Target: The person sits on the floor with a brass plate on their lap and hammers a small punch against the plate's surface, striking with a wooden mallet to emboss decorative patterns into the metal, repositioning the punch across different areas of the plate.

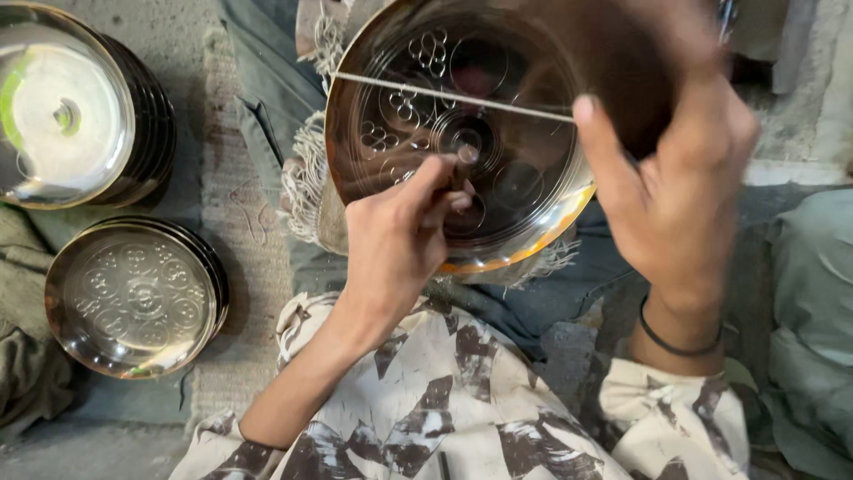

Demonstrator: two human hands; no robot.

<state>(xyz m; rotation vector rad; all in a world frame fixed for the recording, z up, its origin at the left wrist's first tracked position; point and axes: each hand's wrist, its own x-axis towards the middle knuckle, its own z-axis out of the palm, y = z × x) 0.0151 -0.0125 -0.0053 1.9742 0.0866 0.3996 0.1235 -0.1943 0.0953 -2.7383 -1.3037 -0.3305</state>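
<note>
A round shiny metal plate (520, 191) with engraved circle patterns rests tilted on a fringed cloth (306, 178) over my lap. My left hand (395, 244) pinches a short metal punch (464, 164), its tip standing on the plate near the centre. My right hand (680, 187) is blurred by motion at the plate's right rim. It is closed around a thin pale rod (444, 93) that stretches leftward across the upper part of the plate. A dark band circles my right wrist.
Two stacks of similar metal plates sit on the left: a plain shiny stack (67, 107) at the top and an engraved stack (133, 298) below it. A woven mat (235, 222) lies between them and my lap. Grey-green cloth (813, 302) is bunched at the right.
</note>
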